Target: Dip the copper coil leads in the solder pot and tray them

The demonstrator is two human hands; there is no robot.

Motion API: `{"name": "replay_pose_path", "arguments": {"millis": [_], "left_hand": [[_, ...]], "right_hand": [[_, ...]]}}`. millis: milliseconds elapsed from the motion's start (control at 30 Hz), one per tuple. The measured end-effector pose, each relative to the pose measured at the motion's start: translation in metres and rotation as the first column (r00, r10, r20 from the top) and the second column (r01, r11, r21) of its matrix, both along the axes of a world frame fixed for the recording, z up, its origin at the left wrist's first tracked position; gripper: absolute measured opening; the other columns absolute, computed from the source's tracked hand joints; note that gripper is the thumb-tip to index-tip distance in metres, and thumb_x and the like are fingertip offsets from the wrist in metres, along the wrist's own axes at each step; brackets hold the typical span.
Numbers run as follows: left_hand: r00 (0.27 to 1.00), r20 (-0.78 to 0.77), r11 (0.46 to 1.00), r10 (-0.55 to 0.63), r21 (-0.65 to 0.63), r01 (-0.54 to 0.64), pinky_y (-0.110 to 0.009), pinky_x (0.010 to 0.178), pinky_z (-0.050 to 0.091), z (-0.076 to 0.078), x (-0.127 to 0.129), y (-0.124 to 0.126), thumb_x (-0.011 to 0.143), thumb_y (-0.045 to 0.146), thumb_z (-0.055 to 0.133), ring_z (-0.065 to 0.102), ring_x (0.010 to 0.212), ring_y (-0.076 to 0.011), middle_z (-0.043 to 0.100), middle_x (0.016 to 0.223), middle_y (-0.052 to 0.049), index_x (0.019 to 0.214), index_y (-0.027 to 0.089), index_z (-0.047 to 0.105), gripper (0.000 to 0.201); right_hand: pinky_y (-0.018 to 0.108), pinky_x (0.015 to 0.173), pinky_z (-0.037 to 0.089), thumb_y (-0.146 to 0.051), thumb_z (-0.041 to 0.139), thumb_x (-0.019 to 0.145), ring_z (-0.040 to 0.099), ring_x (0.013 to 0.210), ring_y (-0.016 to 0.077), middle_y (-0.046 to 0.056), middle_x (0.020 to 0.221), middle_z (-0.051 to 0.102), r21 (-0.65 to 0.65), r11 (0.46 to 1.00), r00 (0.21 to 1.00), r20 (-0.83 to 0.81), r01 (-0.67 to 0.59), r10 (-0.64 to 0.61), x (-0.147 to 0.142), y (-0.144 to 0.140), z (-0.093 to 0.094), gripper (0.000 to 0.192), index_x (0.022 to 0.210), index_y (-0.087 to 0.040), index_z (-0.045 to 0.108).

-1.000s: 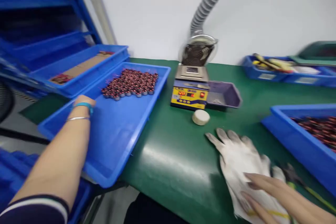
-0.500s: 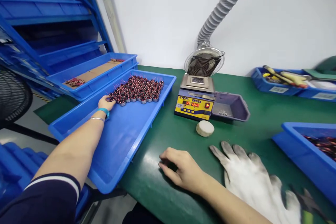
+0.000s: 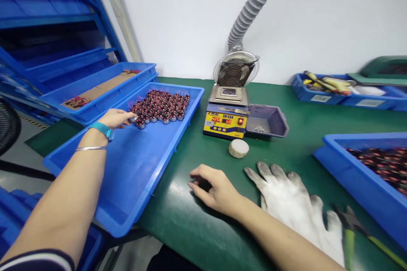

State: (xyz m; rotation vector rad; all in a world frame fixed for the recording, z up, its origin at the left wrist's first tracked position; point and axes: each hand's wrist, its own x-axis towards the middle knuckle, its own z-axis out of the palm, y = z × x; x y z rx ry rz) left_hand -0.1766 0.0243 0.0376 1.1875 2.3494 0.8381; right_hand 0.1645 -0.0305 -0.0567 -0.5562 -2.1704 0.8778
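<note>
My left hand point(image 3: 117, 118) reaches over the blue tray point(image 3: 127, 178) to the left edge of a cluster of small copper-wound coils point(image 3: 162, 106). Its fingers are pinched on one small coil point(image 3: 133, 119), mostly hidden by the fingertips and close against the others. The coils stand packed together at the tray's far end, thin red wires sticking up. My right hand point(image 3: 214, 188) rests on the green table, empty, its fingers loosely curled with a gap between thumb and forefinger. Nearest to it are a round whitish pad point(image 3: 238, 148) and a white work glove point(image 3: 289, 199) with greyed fingertips.
A yellow solder pot point(image 3: 225, 123) with a digital display stands under a fume hose point(image 3: 254, 4), beside a purple bin point(image 3: 280, 123). Right lie pliers point(image 3: 349, 224) and a blue bin of coils point(image 3: 337, 146). Another blue tray point(image 3: 47, 97) adjoins at left.
My left hand has drawn back slightly from the coil cluster, and its wrist has turned. My right hand stays put on the table. The view has shifted to the right.
</note>
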Motion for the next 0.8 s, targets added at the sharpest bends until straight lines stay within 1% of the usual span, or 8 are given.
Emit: {"name": "replay_pose_path", "arguments": {"millis": [67,167,233,300,400,500,667,800], "left_hand": [[0.978,0.130,0.986,-0.163,0.062,0.156,-0.022,0.048,0.042,0.006,0.047,0.004,0.056,0.047,0.065,0.053,0.048,-0.0111,0.059,0.053,-0.001,0.062,0.016,0.058,0.032],[0.836,0.321,0.890,-0.446,0.264,0.373,-0.021,0.043,0.036,0.004,0.129,-0.002,0.056,0.044,0.068,0.045,0.041,-0.0082,0.056,0.048,0.001,0.055,0.016,0.052,0.032],[0.788,0.371,0.867,-0.491,0.296,0.401,-0.020,0.042,0.035,-0.003,0.174,-0.014,0.057,0.043,0.069,0.044,0.040,-0.0070,0.060,0.053,-0.001,0.054,0.016,0.051,0.033],[0.772,0.403,0.868,-0.491,0.296,0.398,-0.020,0.043,0.035,-0.013,0.203,-0.026,0.054,0.042,0.071,0.046,0.042,-0.0074,0.059,0.053,0.000,0.053,0.016,0.048,0.035],[0.766,0.394,0.858,-0.508,0.308,0.411,-0.019,0.042,0.031,-0.025,0.219,-0.036,0.050,0.042,0.075,0.044,0.043,-0.0073,0.049,0.045,0.005,0.053,0.017,0.044,0.039],[0.703,0.436,0.827,-0.562,0.300,0.475,-0.019,0.041,0.029,-0.031,0.221,-0.038,0.055,0.049,0.071,0.041,0.042,-0.0069,0.045,0.045,0.006,0.058,0.018,0.046,0.040],[0.633,0.450,0.758,-0.630,0.179,0.627,-0.023,0.047,0.037,-0.041,0.221,-0.036,0.062,0.058,0.062,0.050,0.051,-0.0110,0.054,0.059,0.003,0.078,0.018,0.052,0.045],[0.585,0.189,0.595,-0.789,-0.001,0.804,-0.026,0.052,0.037,-0.052,0.221,-0.035,0.064,0.055,0.062,0.055,0.057,-0.0151,0.058,0.062,0.002,0.087,0.019,0.051,0.044]], "right_hand": [[0.028,0.068,0.052,-0.023,0.057,0.080,0.061,0.073,0.0136,0.004,0.085,0.061,0.029,0.992,0.987,-0.111,0.122,-0.118,-0.001,0.002,0.007,0.020,0.099,-0.019,0.054],[0.032,0.075,0.054,-0.026,0.065,0.075,0.060,0.088,0.0167,0.010,0.112,0.055,0.038,0.925,0.894,-0.275,0.377,-0.353,0.001,0.009,0.020,0.044,0.115,-0.021,0.048],[0.034,0.077,0.055,-0.029,0.071,0.069,0.059,0.094,0.0185,0.012,0.124,0.047,0.018,0.878,0.836,-0.316,0.477,-0.448,0.003,0.012,0.024,0.058,0.119,-0.022,0.044],[0.033,0.078,0.055,-0.031,0.073,0.067,0.059,0.095,0.0182,0.010,0.120,0.051,-0.025,0.880,0.833,-0.309,0.475,-0.458,0.005,0.014,0.024,0.056,0.115,-0.022,0.047],[0.029,0.077,0.055,-0.027,0.068,0.070,0.062,0.085,0.0150,0.005,0.100,0.059,-0.178,0.902,0.856,-0.289,0.393,-0.429,0.006,0.014,0.021,0.035,0.101,-0.022,0.052],[0.027,0.070,0.054,-0.030,0.071,0.066,0.063,0.078,0.0142,0.003,0.091,0.063,-0.411,0.872,0.845,-0.336,0.267,-0.417,0.013,0.023,0.026,0.035,0.094,-0.022,0.053],[0.017,0.048,0.043,-0.036,0.064,0.071,0.058,0.058,0.0073,0.001,0.082,0.064,-0.724,0.672,0.776,-0.331,0.156,-0.537,0.042,0.082,0.070,0.028,0.091,-0.019,0.056],[0.015,0.037,0.028,-0.040,0.047,0.083,0.038,0.038,0.0034,-0.002,0.058,0.054,-0.750,0.577,0.763,-0.154,0.324,-0.628,0.054,0.151,0.112,0.025,0.080,-0.016,0.053]]}}
